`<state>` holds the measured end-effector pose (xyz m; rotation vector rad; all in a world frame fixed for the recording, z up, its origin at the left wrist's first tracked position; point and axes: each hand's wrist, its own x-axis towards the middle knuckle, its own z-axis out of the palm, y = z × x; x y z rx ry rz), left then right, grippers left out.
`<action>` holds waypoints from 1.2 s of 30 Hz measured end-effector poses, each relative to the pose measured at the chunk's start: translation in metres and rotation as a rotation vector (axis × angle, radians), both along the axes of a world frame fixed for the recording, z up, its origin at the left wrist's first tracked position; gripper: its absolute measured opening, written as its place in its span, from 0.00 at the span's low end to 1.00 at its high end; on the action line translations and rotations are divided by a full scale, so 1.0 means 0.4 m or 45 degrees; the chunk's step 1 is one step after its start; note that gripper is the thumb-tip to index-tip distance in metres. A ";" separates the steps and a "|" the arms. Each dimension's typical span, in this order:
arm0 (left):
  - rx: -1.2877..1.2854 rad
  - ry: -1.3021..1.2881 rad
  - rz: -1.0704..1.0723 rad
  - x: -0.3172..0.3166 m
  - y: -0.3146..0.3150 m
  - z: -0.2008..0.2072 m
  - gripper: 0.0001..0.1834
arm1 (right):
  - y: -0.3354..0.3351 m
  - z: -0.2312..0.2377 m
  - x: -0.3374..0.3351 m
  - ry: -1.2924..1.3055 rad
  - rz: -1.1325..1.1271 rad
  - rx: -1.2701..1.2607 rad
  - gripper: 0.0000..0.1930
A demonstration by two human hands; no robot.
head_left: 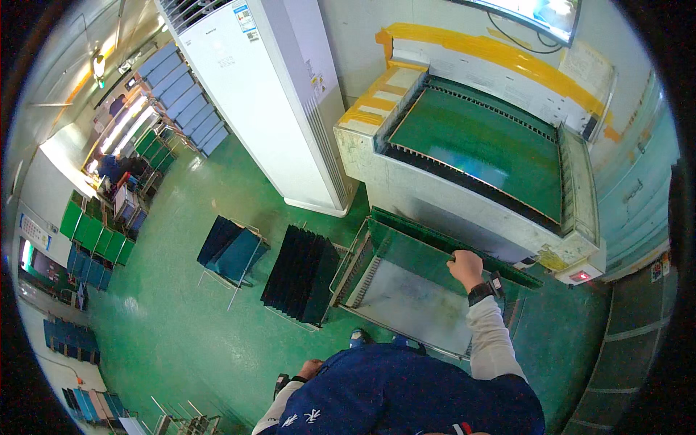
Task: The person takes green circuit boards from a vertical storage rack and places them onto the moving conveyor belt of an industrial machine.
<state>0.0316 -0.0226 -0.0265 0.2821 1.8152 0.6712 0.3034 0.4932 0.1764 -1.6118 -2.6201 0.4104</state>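
My right hand (466,268) is closed at the upper edge of a thin green panel (409,250), which stands in a metal rack cart (348,272) in front of me. More dark green panels (435,230) stand in the same rack along its far side. The near part of the rack shows a pale, smudged base (413,304) with toothed slots at its left side. My left hand (310,368) hangs low beside my body, away from the rack. Its fingers are mostly hidden, so I cannot make out a hold.
Beyond the rack stands a machine (464,181) with a large green panel (478,145) lying on its bed. A white cabinet air conditioner (268,94) rises to its left. Racks of dark panels (301,275) and blue panels (232,250) stand left of the cart. People sit at far-left benches.
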 end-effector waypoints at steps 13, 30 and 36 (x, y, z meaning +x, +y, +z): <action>-0.108 -0.056 0.121 0.009 0.008 0.014 0.18 | 0.002 -0.004 0.001 -0.028 -0.006 -0.015 0.14; -0.019 -0.031 0.128 0.036 0.037 0.081 0.15 | -0.002 0.008 0.001 -0.018 0.000 -0.028 0.15; -0.060 -0.020 0.130 0.044 0.047 0.104 0.16 | 0.000 0.008 0.003 -0.004 0.004 -0.023 0.15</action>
